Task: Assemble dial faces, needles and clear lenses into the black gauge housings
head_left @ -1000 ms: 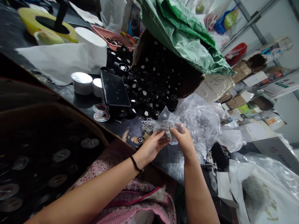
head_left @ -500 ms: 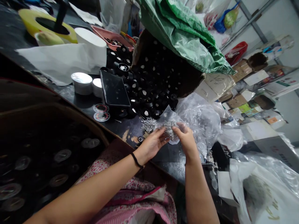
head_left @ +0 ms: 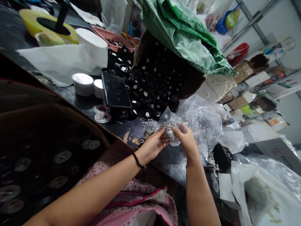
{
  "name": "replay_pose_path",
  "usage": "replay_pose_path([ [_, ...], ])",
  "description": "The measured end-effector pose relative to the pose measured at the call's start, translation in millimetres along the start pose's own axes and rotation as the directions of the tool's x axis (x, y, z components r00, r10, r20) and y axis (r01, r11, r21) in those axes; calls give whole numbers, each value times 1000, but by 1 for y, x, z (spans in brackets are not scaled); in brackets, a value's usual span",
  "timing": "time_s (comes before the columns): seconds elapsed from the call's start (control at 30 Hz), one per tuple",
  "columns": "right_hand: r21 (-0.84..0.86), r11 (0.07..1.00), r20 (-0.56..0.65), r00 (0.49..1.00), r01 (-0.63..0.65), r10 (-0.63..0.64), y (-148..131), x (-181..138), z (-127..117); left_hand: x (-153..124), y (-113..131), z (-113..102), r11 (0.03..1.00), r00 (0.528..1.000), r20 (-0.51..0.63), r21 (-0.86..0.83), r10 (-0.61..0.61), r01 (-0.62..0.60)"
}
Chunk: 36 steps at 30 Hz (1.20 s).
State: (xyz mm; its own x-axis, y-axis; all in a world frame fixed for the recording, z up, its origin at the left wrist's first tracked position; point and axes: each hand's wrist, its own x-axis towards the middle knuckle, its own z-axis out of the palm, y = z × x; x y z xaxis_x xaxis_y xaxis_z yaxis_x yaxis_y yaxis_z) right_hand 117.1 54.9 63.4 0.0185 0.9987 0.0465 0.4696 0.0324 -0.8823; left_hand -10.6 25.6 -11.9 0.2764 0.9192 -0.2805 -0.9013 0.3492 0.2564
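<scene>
My left hand (head_left: 152,146) and my right hand (head_left: 187,141) meet at the table's near edge, both pinched on a small clear plastic bag (head_left: 169,123) holding several small silvery metal pieces. A loose clump of the same silvery pieces (head_left: 149,126) lies on the dark table just left of the bag. A black band circles my left wrist. Behind the bag, a heap of black round parts (head_left: 154,84) spills from an open cardboard box under a green plastic sheet (head_left: 185,34).
A black phone (head_left: 115,89) leans by the heap, with two white round tins (head_left: 82,83) to its left. Crumpled clear plastic (head_left: 204,122) lies right of my hands. A dark carton of round discs (head_left: 47,157) sits lower left. A white bag (head_left: 261,191) is lower right.
My hands have shifted slightly upward and closer together on the small bag, which has crumpled a little. Everything else stays put.
</scene>
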Motion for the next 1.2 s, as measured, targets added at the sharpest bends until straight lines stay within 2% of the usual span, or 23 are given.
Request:
replay_pose_path([
  [0.17, 10, 1000, 15, 1000, -16, 16, 5, -2, 6, 4, 2, -2, 1000, 999, -42, 13, -4, 4],
  [0.33, 61, 998, -42, 999, -31, 34, 14, -6, 6, 9, 1, -6, 1000, 998, -68, 19, -15, 17],
  [0.47, 145, 989, -68, 997, -33, 44, 20, -9, 6, 7, 1, -6, 999, 999, -43, 34, -2, 3],
  [0.67, 276, 960, -88, 993, -51, 78, 31, -16, 14, -4, -1, -3, 991, 998, 32, 122, -52, 48],
  [0.83, 389, 919, -124, 985, -65, 123, 38, -25, 17, -6, -4, -3, 978, 998, 28, 206, -47, 40],
  [1.03, 596, 800, -120, 977, -72, 177, 45, -35, 25, -15, -2, 7, 942, 994, 45, 318, 95, -105],
  [1.2, 774, 629, -70, 978, -71, 196, 42, -45, 41, -32, 7, 21, 848, 957, 153, 445, 245, -288],
])
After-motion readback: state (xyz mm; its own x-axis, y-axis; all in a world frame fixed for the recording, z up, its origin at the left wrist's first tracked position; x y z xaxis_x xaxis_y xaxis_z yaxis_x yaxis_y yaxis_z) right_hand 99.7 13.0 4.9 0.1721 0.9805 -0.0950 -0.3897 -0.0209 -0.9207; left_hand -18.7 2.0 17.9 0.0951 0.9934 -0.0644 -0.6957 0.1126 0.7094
